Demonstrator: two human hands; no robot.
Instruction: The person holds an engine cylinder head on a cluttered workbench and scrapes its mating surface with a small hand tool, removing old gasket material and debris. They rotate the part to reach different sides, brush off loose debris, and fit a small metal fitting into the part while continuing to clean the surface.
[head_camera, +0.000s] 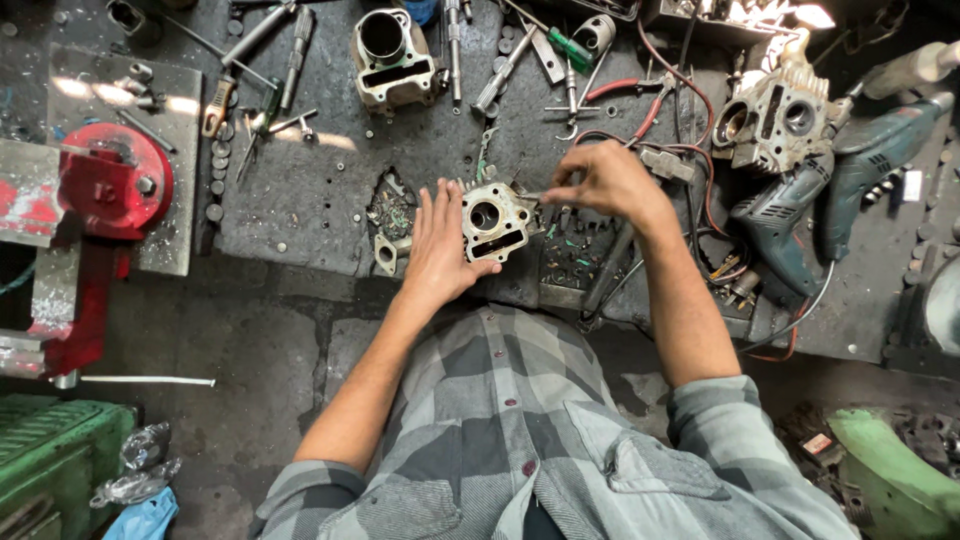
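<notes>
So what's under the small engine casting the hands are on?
The engine casting rests on the dark workbench, with a tray of small green parts beside it. The left hand steadies it; the right hand works at its top edge. What lies directly beneath is covered.

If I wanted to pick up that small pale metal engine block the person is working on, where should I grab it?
Probably by its two flat outer walls, coming from above. The engine block lies on the workbench with its round bore facing up. The left hand already steadies its left wall, while the right hand works at the upper right edge. The finned top edge looks less comfortable to pinch.
</notes>
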